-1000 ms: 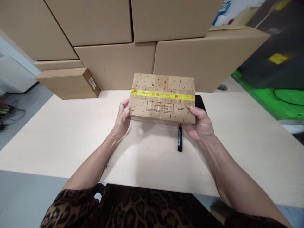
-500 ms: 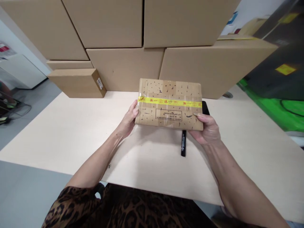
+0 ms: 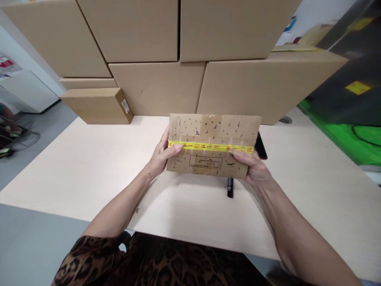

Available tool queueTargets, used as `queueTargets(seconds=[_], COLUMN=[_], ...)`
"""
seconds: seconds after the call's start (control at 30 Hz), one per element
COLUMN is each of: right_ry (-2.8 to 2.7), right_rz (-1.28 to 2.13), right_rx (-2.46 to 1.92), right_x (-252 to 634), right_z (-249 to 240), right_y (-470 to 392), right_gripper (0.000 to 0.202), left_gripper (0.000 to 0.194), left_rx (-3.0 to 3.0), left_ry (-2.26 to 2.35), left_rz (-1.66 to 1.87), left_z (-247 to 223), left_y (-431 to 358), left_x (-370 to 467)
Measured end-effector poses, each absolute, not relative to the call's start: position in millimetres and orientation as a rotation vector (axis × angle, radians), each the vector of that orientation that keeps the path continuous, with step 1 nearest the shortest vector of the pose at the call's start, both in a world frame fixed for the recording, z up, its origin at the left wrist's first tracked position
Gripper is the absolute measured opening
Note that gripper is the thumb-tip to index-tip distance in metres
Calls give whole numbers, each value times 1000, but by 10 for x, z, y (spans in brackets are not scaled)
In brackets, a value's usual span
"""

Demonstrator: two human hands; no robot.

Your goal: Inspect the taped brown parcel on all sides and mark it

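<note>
Between my hands is a small brown cardboard box (image 3: 208, 133), its face covered in black marks, with yellow tape printed in red running across it. My left hand (image 3: 162, 157) grips its left side, thumb lying on the tape. On the right edge, my right hand (image 3: 253, 165) holds it with the thumb pressed on the face. A black marker (image 3: 230, 188) lies on the table (image 3: 184, 214), its upper part hidden under the box. Behind the box's right side, a dark flat object (image 3: 260, 147) partly shows.
Large cardboard boxes (image 3: 157, 87) are stacked along the back of the table. A smaller carton (image 3: 98, 105) with a white label stands at the back left. Green sheeting (image 3: 336, 135) and a dark surface with yellow patches are on the right.
The box has come lower and nearer to me, and its face has tilted. My left thumb has moved onto its front. The box covers more of the marker.
</note>
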State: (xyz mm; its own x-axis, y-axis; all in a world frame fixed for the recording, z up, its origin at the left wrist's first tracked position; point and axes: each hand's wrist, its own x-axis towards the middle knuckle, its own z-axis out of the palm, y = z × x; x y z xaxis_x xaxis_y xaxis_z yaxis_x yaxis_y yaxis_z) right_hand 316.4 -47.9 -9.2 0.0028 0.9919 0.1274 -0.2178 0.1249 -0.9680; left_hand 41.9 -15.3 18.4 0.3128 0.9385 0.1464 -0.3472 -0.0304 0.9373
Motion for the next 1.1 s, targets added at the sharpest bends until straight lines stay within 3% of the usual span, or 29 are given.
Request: queueTargets(seconds=[0.2, 0.4, 0.73, 1.03, 1.1], right_ry=[-1276, -1600, -1778, -1833, -1839], right_rz=[967, 566, 279, 219, 231], right_rx=[-914, -948, -929, -794, -807], right_x=[3152, 3106, 3004, 2867, 2859], right_z=[-100, -77, -60, -287, -355], right_y=[-530, -657, -676, -684, -656], right_gripper=[100, 123, 127, 138, 139], left_gripper=[96, 61, 70, 48, 51], left_rx=[1388, 1731, 2207, 2423, 2462], left_ry=[758, 1043, 901, 550, 494], left_rz=[1358, 1654, 1156, 798, 763], left_z=[186, 317, 739, 1027, 1053], left_y=[-118, -132, -341, -643, -656], left_x=[346, 203, 247, 675, 716])
